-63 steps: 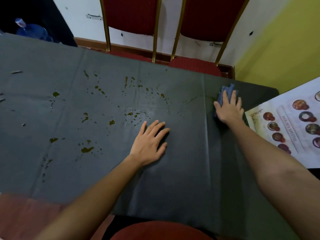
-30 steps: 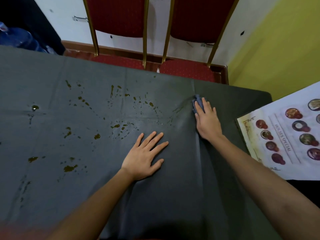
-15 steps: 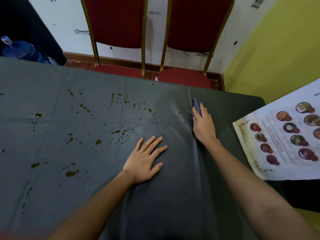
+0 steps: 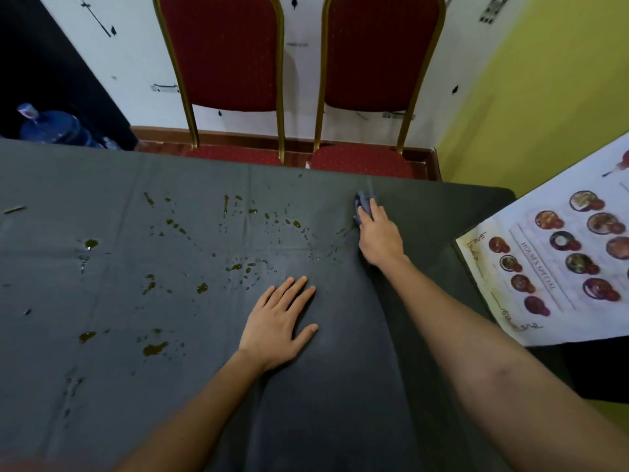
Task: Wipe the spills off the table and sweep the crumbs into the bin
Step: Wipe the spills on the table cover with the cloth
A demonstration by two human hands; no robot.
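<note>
A dark grey cloth covers the table. Yellow-brown spills are spattered over its left and middle, with larger drops nearer me. My right hand presses a small blue rag onto the cloth at the right edge of the spatter; most of the rag is hidden under my palm. My left hand lies flat on the cloth with fingers spread, holding nothing. A few small crumbs lie at the far left. No bin is in view.
Two red chairs with gold frames stand at the table's far side against a white wall. A printed menu sheet lies at the right, overlapping the table's right edge. A blue water bottle sits on the floor at the far left.
My right hand has slid the rag from the table's far right toward the middle, up to the spatter. My left hand has stayed flat in place. The view has tilted up.
</note>
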